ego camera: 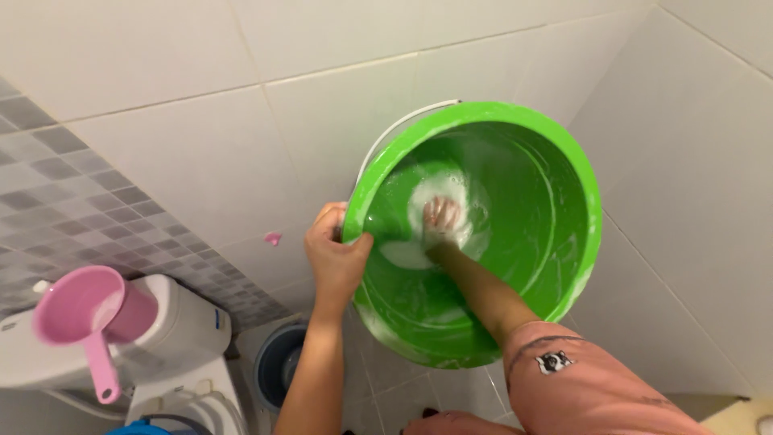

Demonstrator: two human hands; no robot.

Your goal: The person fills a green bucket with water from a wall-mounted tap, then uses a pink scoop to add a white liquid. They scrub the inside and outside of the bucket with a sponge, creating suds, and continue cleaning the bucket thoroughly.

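Against white tiles, one green bucket (555,209), left hand (334,258) gripping rim, right hand (442,217) pressed inside, grip unclear, one pink dipper (80,310)

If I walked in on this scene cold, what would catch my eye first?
The big bright green bucket tilted up before the white tiled wall, its inside streaked with white foam. The right hand is pressed into the suds at its bottom, while the left hand grips its rim. At lower left, a pink dipper rests on a white toilet tank.
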